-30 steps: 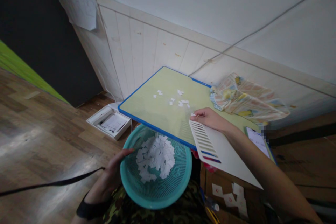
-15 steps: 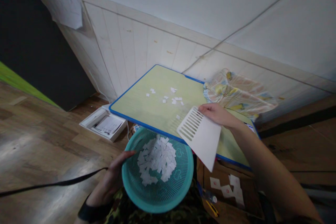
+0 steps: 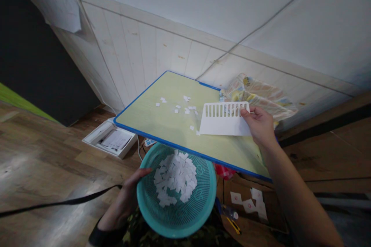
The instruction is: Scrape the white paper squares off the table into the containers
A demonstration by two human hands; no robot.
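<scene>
A person's right hand (image 3: 261, 123) grips a flat white sheet (image 3: 223, 125) at its right end, thumb pressed over the face near the last slots, above a pale yellow-green tabletop with a blue rim (image 3: 145, 110). The sheet looks stiff, smooth and matte — its upper part cut with a row of upright, round-ended slots, its lower part plain down to a straight edge. Tabletop and cloth show through the openings; whether the sheet touches the surface cannot be told.

Small white paper scraps (image 3: 189, 108) lie scattered to the sheet's left, one just beside its lower corner. Below the table's near edge, the left hand (image 3: 130, 189) clasps a round turquoise plastic mesh basket (image 3: 191, 218) by its left side, thumb over the rim, the other fingers largely hidden. Inside sits a loose heap of white paper pieces (image 3: 176, 177) — flat, angular and overlapping, with mesh visible around them. A crumpled cloth patterned in yellow, pink and blue (image 3: 261, 98) rests beyond the sheet, by the white plank wall (image 3: 147, 46).
</scene>
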